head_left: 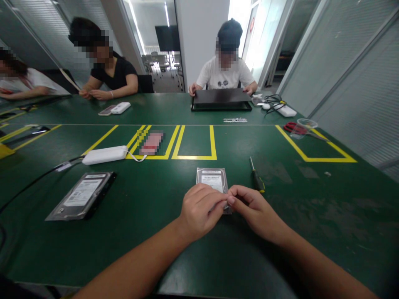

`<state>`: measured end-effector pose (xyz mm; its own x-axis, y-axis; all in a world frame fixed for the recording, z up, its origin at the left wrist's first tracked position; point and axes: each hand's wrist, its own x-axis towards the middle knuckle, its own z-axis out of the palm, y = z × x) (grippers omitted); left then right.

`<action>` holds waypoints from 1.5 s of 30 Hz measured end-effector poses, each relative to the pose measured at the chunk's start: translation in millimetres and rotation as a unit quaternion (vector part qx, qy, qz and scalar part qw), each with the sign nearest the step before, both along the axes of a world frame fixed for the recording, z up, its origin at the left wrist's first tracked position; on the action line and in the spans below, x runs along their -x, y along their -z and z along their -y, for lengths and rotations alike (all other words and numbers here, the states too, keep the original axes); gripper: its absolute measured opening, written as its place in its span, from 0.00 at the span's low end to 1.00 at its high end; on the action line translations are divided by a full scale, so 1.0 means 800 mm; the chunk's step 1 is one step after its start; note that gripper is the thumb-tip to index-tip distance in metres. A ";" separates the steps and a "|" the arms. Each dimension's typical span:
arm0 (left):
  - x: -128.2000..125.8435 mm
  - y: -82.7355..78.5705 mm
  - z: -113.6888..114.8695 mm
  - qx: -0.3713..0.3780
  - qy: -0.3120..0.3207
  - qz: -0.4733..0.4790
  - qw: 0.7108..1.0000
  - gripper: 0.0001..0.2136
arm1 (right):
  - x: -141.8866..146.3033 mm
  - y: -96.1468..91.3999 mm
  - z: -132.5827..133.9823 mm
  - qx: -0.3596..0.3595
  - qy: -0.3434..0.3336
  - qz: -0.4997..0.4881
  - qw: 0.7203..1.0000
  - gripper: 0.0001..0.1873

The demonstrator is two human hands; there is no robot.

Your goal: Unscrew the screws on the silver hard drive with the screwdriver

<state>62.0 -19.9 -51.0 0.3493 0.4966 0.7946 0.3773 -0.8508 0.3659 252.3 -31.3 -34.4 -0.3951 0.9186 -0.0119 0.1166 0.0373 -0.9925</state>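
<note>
- At the left, one hard drive with a pale label (81, 193) lies flat on the tabletop (93, 249), well apart from both hands; perhaps it is put there to leave room for work in the middle.
- Just beyond it, a white oblong device (105, 155) lies between a black cable (34, 182) and a short white cable (136, 158). The short one runs to a pink phone (152, 143), so the two are probably kept close because of its length.
- In the middle, the left hand (199, 209) bends over a second hard drive (212, 175), which lies on the tabletop, partly covered. The fingers bring thumb and index near together; I cannot tell if they hold something small.
- The right hand (255, 207) meets it above the near right part of this drive. Its fingers are bent, thumb close to index; what is between them is hidden. Both hands probably meet for fine control.
- Just beside the right hand lies a screwdriver (257, 180), its handle toward the person, likely for easy reach.
- Farther right, red-handled scissors (294, 128) lie near a clear cup (304, 126), seemingly set aside.
</note>
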 end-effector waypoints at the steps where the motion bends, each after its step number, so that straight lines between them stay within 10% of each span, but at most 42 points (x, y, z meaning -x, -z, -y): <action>1: 0.001 -0.001 0.000 -0.002 0.004 0.002 1.000 0.05 | 0.000 0.000 0.000 0.002 0.000 -0.001 1.000 0.17; 45: -0.002 0.001 0.001 0.079 0.034 0.059 0.994 0.03 | 0.002 -0.002 0.008 0.004 -0.019 0.002 1.000 0.16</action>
<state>63.7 -21.1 -52.1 0.2950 0.5975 0.7457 0.2664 -0.8009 0.5363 250.7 -37.7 -32.5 -0.4296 0.9028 -0.0210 0.1200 0.0340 -0.9922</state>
